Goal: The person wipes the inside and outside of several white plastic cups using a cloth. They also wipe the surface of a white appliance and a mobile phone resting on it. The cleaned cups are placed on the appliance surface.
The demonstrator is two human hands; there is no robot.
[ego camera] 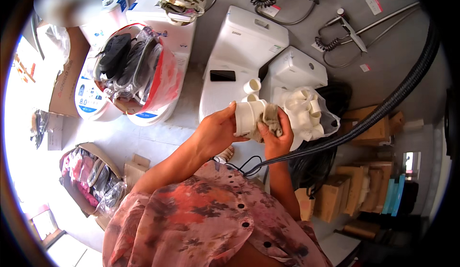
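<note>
My left hand (217,128) grips a white plastic pipe fitting (248,118) from its left side, thumb on top. Pressed against the fitting's right end is a dirty grey-brown cloth (269,123), which my right hand (282,136) holds. Just beyond, two smaller white pipe fittings (252,86) sit on the closed lid of a white toilet (230,94). A black smartphone (222,75) lies on the same lid. To the right, a clear plastic bag (329,123) contains several white pipe fittings (300,110).
Other toilets (172,73) at the left bear a red-trimmed bag of wrapped slippers (158,83) and a small fabric pouch (183,6). A thick black braided cable (388,98) arcs across the right. Cardboard boxes (332,195) stand at right; an open carton (90,180) sits lower left.
</note>
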